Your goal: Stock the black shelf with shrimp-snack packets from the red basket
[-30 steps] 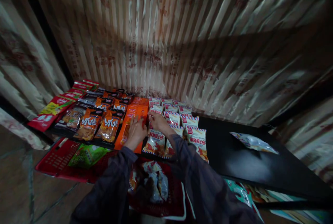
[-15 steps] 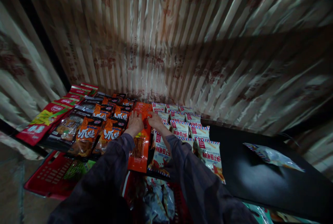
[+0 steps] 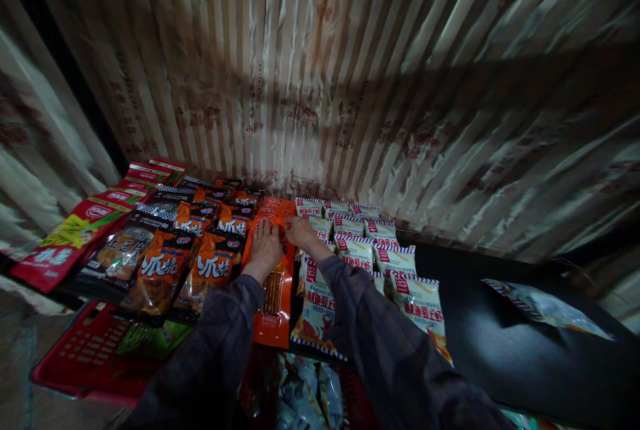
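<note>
A long orange snack packet (image 3: pixel 275 320), with brown sticks showing through its clear window, lies on the black shelf. Across its upper part my left hand (image 3: pixel 266 249) lies flat, fingers stretched out. At the packet's upper right edge my right hand (image 3: pixel 301 231) has its fingers curled and pinched together on the orange wrapper. Another orange packet (image 3: pixel 277 206) lies just behind. Rows of white snack bags (image 3: pixel 316 303) with striped edges sit right beside my right hand, and orange-and-black snack bags (image 3: pixel 209 262) are to the left of my left hand.
Red snack bags (image 3: pixel 70 243) and dark snack bags (image 3: pixel 117 247) fill the left end of the shelf. One loose bag (image 3: pixel 547 308) lies on the black shelf (image 3: pixel 480 343) at right. Below stand a red basket (image 3: pixel 83 357) and more bags (image 3: pixel 305 393). A pleated sheet (image 3: pixel 310 83) hangs behind.
The view has come slightly nearer to the shelf. Both hands stay on the orange packet; my left hand lies flatter and a little lower on it.
</note>
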Demonstrator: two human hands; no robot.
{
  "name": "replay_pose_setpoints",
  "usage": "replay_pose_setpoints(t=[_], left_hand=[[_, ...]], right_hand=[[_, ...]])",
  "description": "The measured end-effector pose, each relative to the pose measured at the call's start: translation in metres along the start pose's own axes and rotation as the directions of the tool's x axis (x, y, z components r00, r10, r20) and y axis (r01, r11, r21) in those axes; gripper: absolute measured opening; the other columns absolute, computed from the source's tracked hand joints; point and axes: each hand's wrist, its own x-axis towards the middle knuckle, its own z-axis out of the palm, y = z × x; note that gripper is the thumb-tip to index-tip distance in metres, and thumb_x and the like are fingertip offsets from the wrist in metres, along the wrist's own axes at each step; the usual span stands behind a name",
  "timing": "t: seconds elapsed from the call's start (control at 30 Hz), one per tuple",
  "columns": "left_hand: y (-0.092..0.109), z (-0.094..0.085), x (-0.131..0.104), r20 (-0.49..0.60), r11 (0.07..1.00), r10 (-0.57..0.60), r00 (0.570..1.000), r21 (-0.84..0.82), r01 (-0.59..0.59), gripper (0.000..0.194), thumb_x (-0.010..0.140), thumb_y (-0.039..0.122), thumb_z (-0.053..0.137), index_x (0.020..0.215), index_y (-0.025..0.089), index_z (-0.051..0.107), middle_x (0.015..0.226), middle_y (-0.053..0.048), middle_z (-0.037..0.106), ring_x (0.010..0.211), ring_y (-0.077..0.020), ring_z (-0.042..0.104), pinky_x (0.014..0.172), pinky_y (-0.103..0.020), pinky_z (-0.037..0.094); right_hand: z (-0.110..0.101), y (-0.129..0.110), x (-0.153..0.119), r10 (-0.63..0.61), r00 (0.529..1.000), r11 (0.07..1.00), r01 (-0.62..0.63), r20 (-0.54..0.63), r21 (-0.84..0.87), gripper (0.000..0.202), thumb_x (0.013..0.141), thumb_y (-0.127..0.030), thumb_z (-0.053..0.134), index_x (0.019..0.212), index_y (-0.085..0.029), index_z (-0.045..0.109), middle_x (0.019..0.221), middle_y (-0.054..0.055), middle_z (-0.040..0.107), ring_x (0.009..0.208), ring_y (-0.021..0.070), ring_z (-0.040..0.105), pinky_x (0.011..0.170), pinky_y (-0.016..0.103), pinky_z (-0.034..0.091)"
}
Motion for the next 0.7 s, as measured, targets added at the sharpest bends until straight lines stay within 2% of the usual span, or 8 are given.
replay_pose_setpoints(t=[0.17, 0.27, 0.43, 0.7], left_hand=[[0.009, -0.002, -0.009, -0.087, 0.999, -0.028, 0.996, 0.017, 0.029, 0.053, 0.082, 0.022, 0.041, 0.131, 0.004, 0.044, 0.145, -0.023, 0.030, 0.138, -0.0335, 0.017, 0.112, -0.048, 0.013], [0.013, 0.003, -0.010, -0.079, 0.998, -0.054, 0.995, 0.008, 0.055, 0.055, 0.083, 0.029, 0.041, 0.132, 0.005, 0.044, 0.146, -0.021, 0.030, 0.138, -0.0342, 0.017, 0.112, -0.049, 0.014], [0.011, 0.014, -0.010, -0.055, 0.999, -0.043, 0.998, 0.004, 0.044, 0.052, 0.087, 0.029, 0.035, 0.132, 0.006, 0.045, 0.145, -0.020, 0.032, 0.137, -0.0332, 0.020, 0.112, -0.047, 0.015], [0.009, 0.017, -0.013, -0.039, 0.999, -0.007, 0.999, 0.052, 0.009, 0.054, 0.087, 0.032, 0.034, 0.131, 0.002, 0.045, 0.143, -0.022, 0.036, 0.137, -0.0332, 0.023, 0.111, -0.047, 0.016]], right_hand=[[-0.004, -0.005, -0.003, -0.029, 0.999, 0.996, 0.031, 0.026, -0.083, 0.026, 0.083, -0.016, 0.048, 0.100, -0.009, 0.066, 0.100, 0.019, 0.069, 0.098, 0.0248, 0.064, 0.083, 0.029, 0.048], [-0.007, -0.010, 0.002, -0.022, 1.000, 0.994, 0.023, 0.019, -0.105, 0.026, 0.084, -0.019, 0.047, 0.098, -0.009, 0.067, 0.098, 0.019, 0.069, 0.096, 0.0254, 0.065, 0.082, 0.031, 0.048], [-0.005, -0.014, 0.016, -0.031, 1.000, 0.994, 0.030, -0.002, -0.103, 0.034, 0.077, -0.019, 0.057, 0.109, -0.011, 0.062, 0.105, 0.017, 0.067, 0.100, 0.0252, 0.063, 0.085, 0.030, 0.047], [0.015, -0.005, 0.032, -0.060, 0.998, 0.995, 0.059, -0.010, -0.076, 0.043, 0.076, -0.016, 0.055, 0.118, -0.010, 0.056, 0.118, 0.017, 0.062, 0.116, 0.0235, 0.054, 0.096, 0.028, 0.040]])
